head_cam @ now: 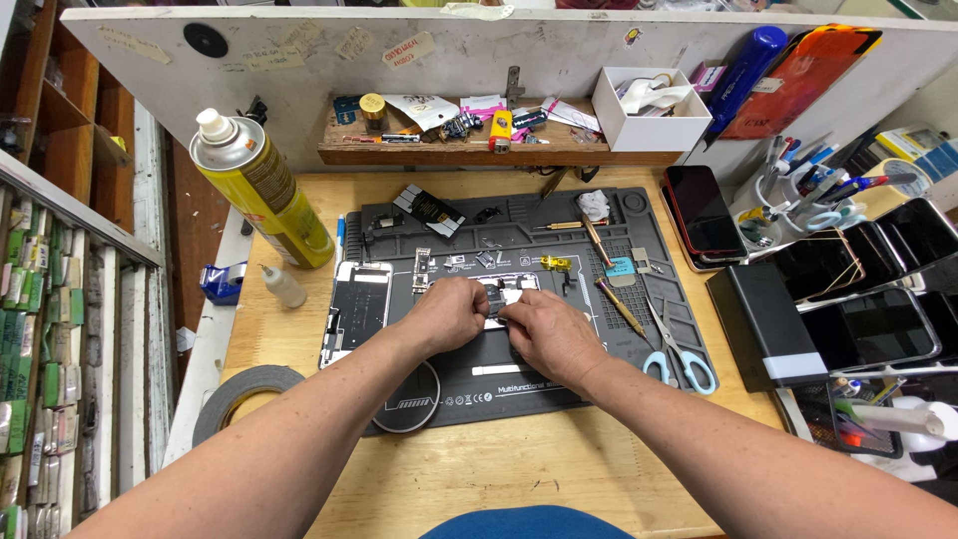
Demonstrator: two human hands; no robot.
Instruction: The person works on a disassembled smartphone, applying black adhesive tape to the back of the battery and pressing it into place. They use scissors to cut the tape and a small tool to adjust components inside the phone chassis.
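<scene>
Both hands meet on a small phone part (pixel 502 295), dark with a pale edge, pinned low over the grey repair mat (pixel 519 374), right in the middle of the bench. The left hand (pixel 446 314) clamps it from its side, fingers curled tight, seemingly to steady it. The right hand (pixel 547 334) pinches the other end with thumb and fingertips, as if working a fine detail; what exactly sits under the fingers is hidden. Just left of the left hand lies an opened phone shell (pixel 356 307), face up, close enough to reach. Right of the right hand rest blue-handled scissors (pixel 671 349) and a couple of slim tools (pixel 621 305), laid out within easy grasp. Further left, beyond the shell, a yellow spray can (pixel 261 190) leans, with a tape roll (pixel 242 397) nearer the body
</scene>
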